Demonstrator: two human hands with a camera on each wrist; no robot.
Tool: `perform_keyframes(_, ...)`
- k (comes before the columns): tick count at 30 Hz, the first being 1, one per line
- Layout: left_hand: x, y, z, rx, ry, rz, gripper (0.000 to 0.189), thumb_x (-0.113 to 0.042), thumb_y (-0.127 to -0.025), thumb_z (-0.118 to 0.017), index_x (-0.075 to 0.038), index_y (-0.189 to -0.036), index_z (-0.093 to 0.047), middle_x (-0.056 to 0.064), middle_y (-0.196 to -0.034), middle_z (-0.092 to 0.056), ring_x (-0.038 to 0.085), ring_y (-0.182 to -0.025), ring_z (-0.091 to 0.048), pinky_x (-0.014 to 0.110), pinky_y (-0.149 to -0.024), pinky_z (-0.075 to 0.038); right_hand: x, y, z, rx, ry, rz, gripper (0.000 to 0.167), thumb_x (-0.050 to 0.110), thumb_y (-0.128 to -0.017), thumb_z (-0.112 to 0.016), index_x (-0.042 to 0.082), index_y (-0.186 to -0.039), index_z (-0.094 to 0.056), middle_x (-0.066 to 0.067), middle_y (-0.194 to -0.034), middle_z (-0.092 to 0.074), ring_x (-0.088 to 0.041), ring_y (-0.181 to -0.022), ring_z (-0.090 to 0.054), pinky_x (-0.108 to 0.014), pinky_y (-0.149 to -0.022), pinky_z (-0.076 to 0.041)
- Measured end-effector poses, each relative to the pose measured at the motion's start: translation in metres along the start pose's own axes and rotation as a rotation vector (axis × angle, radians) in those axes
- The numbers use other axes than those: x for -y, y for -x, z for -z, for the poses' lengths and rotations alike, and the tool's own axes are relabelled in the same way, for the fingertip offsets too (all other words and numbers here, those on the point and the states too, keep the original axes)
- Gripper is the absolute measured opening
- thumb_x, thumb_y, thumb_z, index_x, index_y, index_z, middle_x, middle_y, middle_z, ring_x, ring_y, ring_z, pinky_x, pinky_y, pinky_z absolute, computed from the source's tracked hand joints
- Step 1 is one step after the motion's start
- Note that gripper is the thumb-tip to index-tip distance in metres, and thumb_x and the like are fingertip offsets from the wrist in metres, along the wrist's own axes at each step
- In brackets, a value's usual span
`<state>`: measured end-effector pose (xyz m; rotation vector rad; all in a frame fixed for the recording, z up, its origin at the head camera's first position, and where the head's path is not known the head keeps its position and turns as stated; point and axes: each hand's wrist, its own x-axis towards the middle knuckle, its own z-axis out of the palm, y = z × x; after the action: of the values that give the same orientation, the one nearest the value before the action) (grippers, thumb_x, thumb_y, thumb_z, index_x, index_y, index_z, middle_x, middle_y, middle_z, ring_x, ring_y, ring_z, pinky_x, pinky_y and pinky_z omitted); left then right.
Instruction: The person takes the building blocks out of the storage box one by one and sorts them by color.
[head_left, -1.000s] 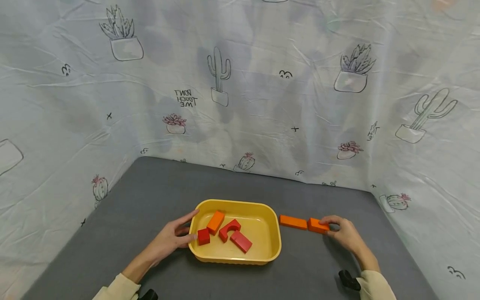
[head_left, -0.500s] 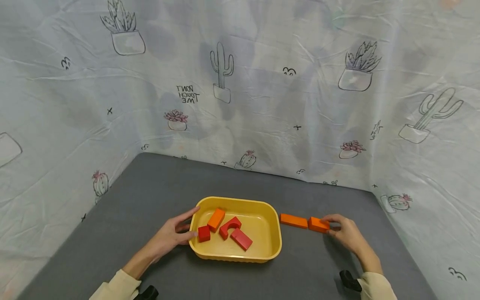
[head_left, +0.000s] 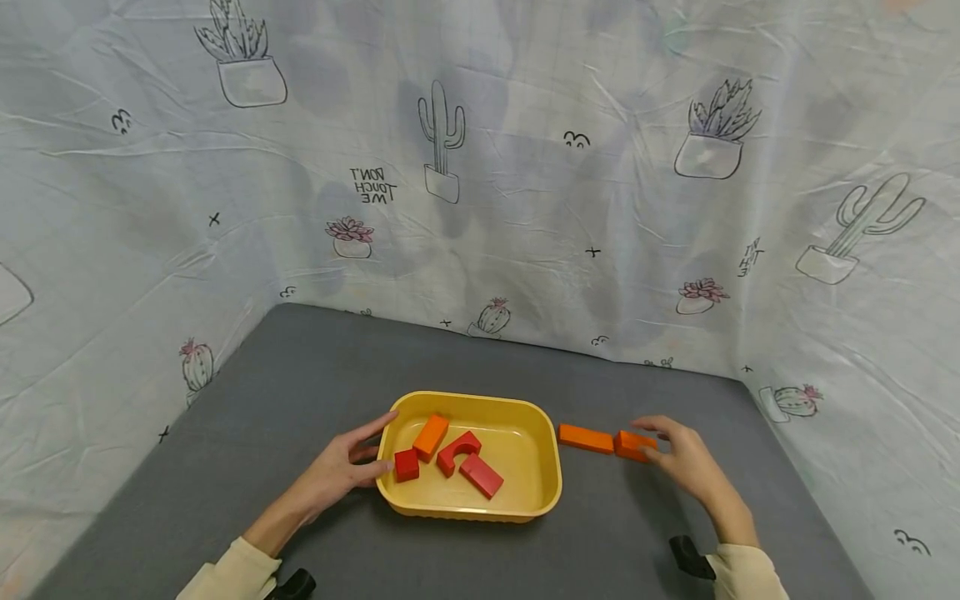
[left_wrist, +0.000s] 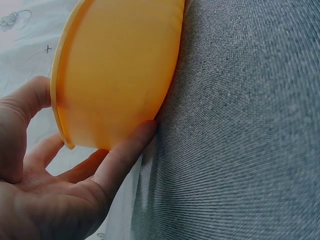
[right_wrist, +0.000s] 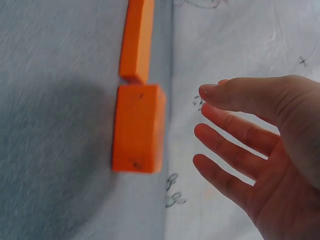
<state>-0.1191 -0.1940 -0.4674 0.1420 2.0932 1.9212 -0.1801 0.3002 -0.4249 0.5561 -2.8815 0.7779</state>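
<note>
My left hand rests against the left end of a yellow plastic tub. In the left wrist view its fairly straight fingers touch the tub's outer wall, and another digit meets the rim. Inside the tub lie an orange block, a red cube, a red arch block and a red rectangular block. My right hand hovers by a short orange block, fingers spread and holding nothing. In the right wrist view a gap separates them from that block.
A long orange block lies end to end with the short one, right of the tub. Grey cloth covers the table. A white curtain printed with cacti hangs around its back and sides.
My right hand has let go of the short orange block and lifted slightly off it, its fingers spreading. The left hand keeps its place at the tub. The head view has shifted slightly.
</note>
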Motion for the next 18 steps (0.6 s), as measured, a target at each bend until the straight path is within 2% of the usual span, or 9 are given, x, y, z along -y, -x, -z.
perform_keyframes(9,-0.002,-0.001,0.000,-0.013,-0.003,0.016,0.075,-0.010,-0.090,-0.071,-0.017,-0.154,-0.033,0.023,-0.157,-0.024,0.037,-0.122,-0.052,0.042,-0.082,-0.058,0.025,-0.002,0.002,-0.002,-0.058,0.067,0.036,-0.004,-0.086,-0.070,0.000,-0.122,-0.065,-0.020,-0.120,-0.064,-0.045,-0.106,-0.061,-0.057,-0.084,-0.052)
perform_keyframes(13,-0.003,-0.001,0.000,-0.009,0.005,0.022,0.075,-0.010,-0.090,-0.071,-0.017,-0.155,-0.033,0.023,-0.157,-0.023,0.035,-0.120,-0.053,0.042,-0.082,-0.058,0.035,-0.004,-0.002,0.002,-0.066,0.088,0.036,0.001,-0.085,-0.073,0.002,-0.120,-0.066,-0.017,-0.119,-0.065,-0.042,-0.106,-0.060,-0.059,-0.087,-0.050)
perform_keyframes(18,-0.003,-0.001,0.000,-0.019,-0.002,0.036,0.075,-0.009,-0.090,-0.071,-0.018,-0.154,-0.034,0.022,-0.157,-0.023,0.035,-0.120,-0.053,0.042,-0.082,-0.058,0.044,-0.006,-0.011,0.003,-0.065,0.109,0.035,0.004,-0.084,-0.075,0.004,-0.118,-0.067,-0.012,-0.117,-0.066,-0.037,-0.106,-0.061,-0.055,-0.087,-0.052)
